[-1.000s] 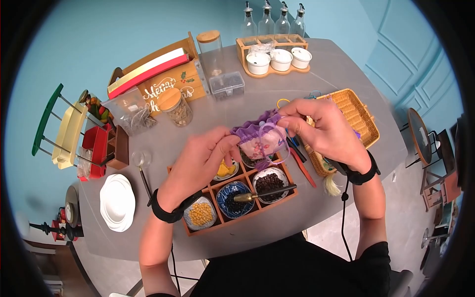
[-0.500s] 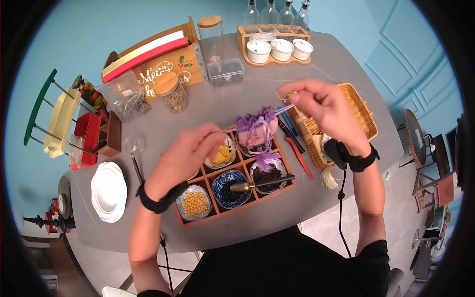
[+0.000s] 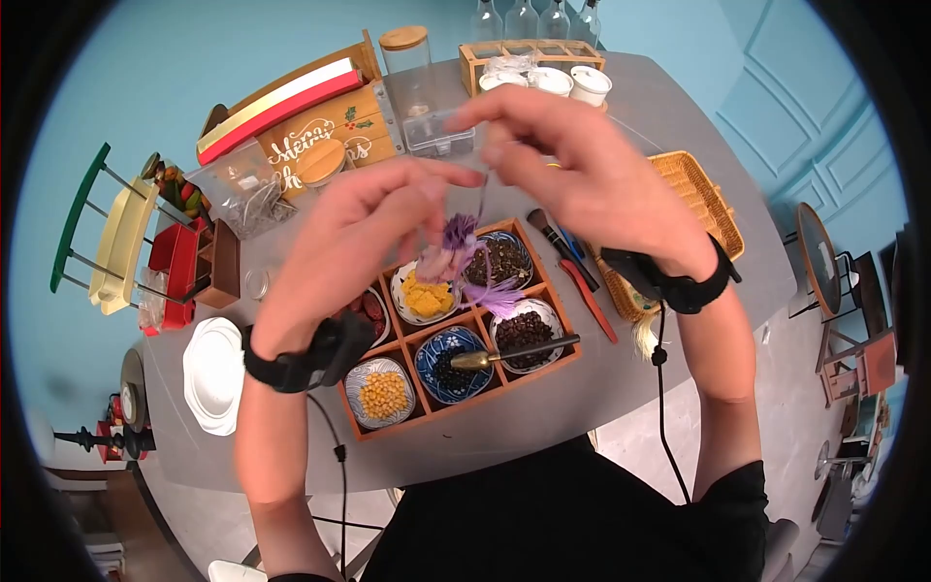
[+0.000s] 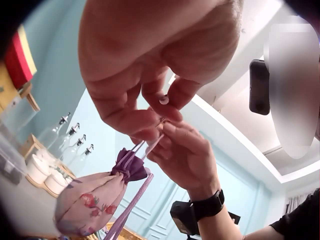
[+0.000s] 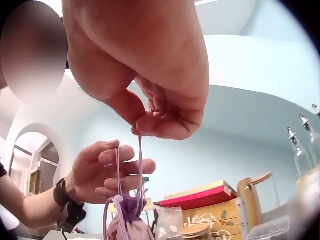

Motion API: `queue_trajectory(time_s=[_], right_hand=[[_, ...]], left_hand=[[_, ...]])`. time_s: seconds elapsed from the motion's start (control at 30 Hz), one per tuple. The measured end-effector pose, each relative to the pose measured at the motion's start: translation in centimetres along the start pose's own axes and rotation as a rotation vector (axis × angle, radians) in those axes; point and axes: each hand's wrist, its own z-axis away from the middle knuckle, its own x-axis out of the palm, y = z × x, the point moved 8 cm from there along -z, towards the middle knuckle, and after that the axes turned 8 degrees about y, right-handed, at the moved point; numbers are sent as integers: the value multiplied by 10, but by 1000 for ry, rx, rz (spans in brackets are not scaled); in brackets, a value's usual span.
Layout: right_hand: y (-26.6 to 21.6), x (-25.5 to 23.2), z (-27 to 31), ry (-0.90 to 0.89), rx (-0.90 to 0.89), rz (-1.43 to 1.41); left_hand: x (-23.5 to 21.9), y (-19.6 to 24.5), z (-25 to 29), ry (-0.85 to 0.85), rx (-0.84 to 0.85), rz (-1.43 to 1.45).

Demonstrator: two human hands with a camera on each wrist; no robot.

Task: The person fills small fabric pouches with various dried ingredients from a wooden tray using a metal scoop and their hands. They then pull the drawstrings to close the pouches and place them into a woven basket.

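Note:
A drawstring pouch [image 4: 92, 200] with a purple gathered neck and red printed flowers hangs by thin purple cords below both hands. My right hand [image 3: 596, 179] pinches one cord between thumb and fingertips; the cord runs straight down in the right wrist view. The left hand [image 3: 364, 228] pinches another cord [image 5: 118, 170] close by, and the fingertips of both hands nearly meet in the left wrist view. Below the pouch, a lilac tassel [image 3: 495, 297] overlaps the wooden divided tray [image 3: 456, 414]. The tray holds bowls of yellow pieces [image 3: 425, 296], dark beans [image 3: 524, 333] and corn-like kernels [image 3: 383, 394].
A brass-headed scoop [image 3: 475, 360] lies across two bowls. Right of the tray are a red-handled tool [image 3: 589, 301] and a wicker basket [image 3: 713, 209]. White dishes [image 3: 213, 373] are stacked at left. Jars, a wooden crate [image 3: 364, 121] and a bottle rack [image 3: 470, 68] stand behind.
Both hands have come closer together and risen, the right moving leftward. The pouch, earlier held at its spread neck, is now gathered and hangs from its cords, shifted left.

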Motion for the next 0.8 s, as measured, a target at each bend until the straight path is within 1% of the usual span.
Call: queue_trajectory(time_s=[0.03, 0.1, 0.13, 0.17, 0.2, 0.23, 0.27, 0.3, 0.33, 0.37, 0.43, 0.5, 0.53, 0.57, 0.6, 0.63, 0.67, 0.7, 0.73, 0.77, 0.8], right_hand=[[-3, 5, -2, 3, 0, -3], [-6, 14, -2, -33, 28, -156], [-2, 14, 1, -38, 111, -301], [4, 16, 5, -36, 110, -300], [17, 10, 9, 100, 109, -414], [27, 2, 16, 236, 111, -529], [29, -3, 26, 234, 112, -527], [37, -4, 38, 119, 199, -436], [46, 0, 46, 8, 289, -345], [53, 7, 49, 9, 126, -309], [51, 17, 60, -137, 341, -325], [55, 35, 65, -15, 445, -803], [59, 34, 68, 8, 479, -777], [64, 32, 71, 15, 447, -687], [57, 31, 74, 26, 359, -680], [49, 29, 76, 36, 276, -665], [29, 17, 73, 18, 48, -421], [28, 10, 76, 11, 149, -363], [26, 1, 77, 13, 108, -310], [26, -7, 77, 15, 67, -265], [37, -16, 80, 37, 193, -347]], left_hand=[[5, -3, -2, -2, -2, -4], [20, -16, -7, -55, -84, 191], [24, -15, -7, -59, -83, 190], [29, -13, -5, -57, -103, 252], [32, -13, -3, -52, -122, 316], [35, -14, -2, -51, -124, 319], [35, -13, -3, -20, -93, 334], [33, -10, -6, 14, -53, 350], [34, -9, -7, 16, -47, 353], [37, -7, -7, 3, -41, 384], [46, -6, -7, -34, -45, 414], [48, -5, -8, 16, -44, 465], [50, -3, -6, 2, -42, 470], [48, -1, -4, 30, -46, 459], [47, 0, -3, 56, -47, 454], [49, 1, -3, 35, -42, 474], [49, -1, -2, 16, -54, 490], [47, -6, -4, 0, -67, 504], [51, -7, -7, -130, -81, 589], [58, -10, -5, -144, -87, 602], [61, -5, -4, -62, -84, 534]])
